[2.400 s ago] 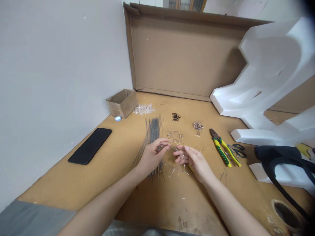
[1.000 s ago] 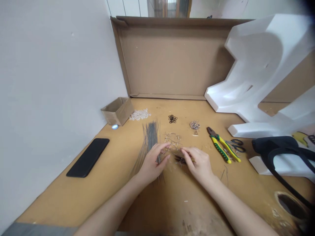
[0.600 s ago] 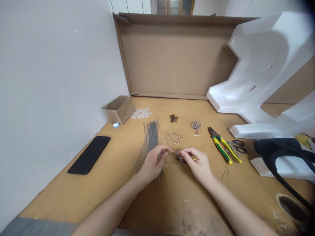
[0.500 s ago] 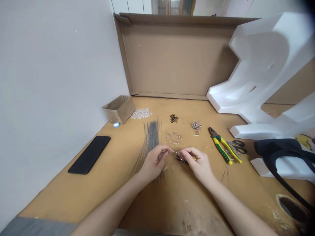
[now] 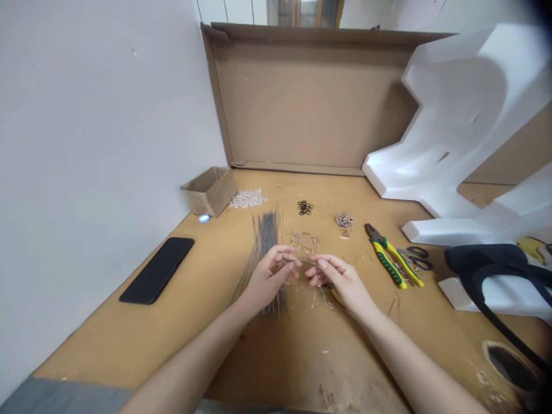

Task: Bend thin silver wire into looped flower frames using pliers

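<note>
Right hand (image 5: pixel 345 282) has rolled since earlier, lower fingers (image 5: pixel 313 278) showing; it and left hand (image 5: pixel 266 277) pinch thin wire (image 5: pixel 306 261). Black phone (image 5: pixel 157 270) near left edge of table (image 5: pixel 129 345).

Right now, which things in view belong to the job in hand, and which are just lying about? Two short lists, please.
Likely part of the job:
thin wire, held between left hand and right hand
wire bundle by the left hand
pliers and scissors, perhaps

Seemingly just lying about:
black phone
white foam
upright cardboard
</note>
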`<state>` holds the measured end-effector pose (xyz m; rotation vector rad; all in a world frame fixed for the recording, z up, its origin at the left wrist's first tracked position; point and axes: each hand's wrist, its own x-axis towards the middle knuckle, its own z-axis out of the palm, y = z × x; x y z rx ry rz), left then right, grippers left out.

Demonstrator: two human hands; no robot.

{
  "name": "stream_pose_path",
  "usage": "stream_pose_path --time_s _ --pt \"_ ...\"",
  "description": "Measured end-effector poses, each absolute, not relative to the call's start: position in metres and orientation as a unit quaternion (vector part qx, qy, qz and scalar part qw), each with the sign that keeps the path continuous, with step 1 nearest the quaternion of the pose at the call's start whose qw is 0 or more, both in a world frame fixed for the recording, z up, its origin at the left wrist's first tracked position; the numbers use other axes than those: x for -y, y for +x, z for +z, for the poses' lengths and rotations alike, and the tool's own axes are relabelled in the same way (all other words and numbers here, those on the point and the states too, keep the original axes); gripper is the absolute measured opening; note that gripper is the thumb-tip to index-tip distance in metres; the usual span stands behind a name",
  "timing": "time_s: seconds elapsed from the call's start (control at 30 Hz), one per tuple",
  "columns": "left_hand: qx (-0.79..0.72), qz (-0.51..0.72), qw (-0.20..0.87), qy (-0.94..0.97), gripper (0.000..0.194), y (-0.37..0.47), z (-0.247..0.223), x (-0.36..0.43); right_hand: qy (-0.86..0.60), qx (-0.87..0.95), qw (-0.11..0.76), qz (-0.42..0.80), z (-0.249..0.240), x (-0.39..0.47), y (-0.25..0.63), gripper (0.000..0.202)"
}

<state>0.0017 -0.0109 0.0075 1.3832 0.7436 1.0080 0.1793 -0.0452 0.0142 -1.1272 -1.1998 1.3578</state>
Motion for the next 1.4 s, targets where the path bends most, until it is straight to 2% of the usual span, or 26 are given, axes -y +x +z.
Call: stream_pose_path --time_s 0.17,0.53,0.7,0.8,0.93,1.03,1.2,1.4 --pt "-0.34 0.458 0.573 0.589 0.023 0.002 0.008 0.01 -0.437 0.47 0.487 0.592 0.009 0.045 0.182 0.032" --pt "-0.375 0.465 0.423 0.681 0.008 -0.002 -0.001 0.001 -0.407 0.521 0.445 0.604 0.021 0.051 0.187 0.023" --pt "-0.372 0.448 0.424 0.694 0.007 -0.001 -0.004 0.0 -0.441 0.573 0.424 0.546 0.019 0.052 0.187 0.023" --pt "-0.395 0.414 0.469 0.673 0.011 0.001 -0.006 0.0 -0.466 0.648 0.388 0.461 0.024 0.056 0.186 0.022" --pt "-0.386 0.353 0.602 0.604 0.022 0.004 -0.006 0.0 -0.451 0.802 0.289 0.263 0.036 0.066 0.18 0.023" --pt "-0.384 0.314 0.659 0.565 0.023 0.004 -0.004 0.0 -0.43 0.864 0.201 0.168 0.041 0.075 0.174 0.025" --pt "-0.416 0.235 0.596 0.646 0.027 -0.002 -0.01 0.0 -0.422 0.892 0.096 0.129 0.038 0.086 0.16 0.024" --pt "-0.399 0.192 0.505 0.741 0.024 -0.007 -0.011 0.007 -0.411 0.889 0.097 0.176 0.043 0.095 0.162 0.021"
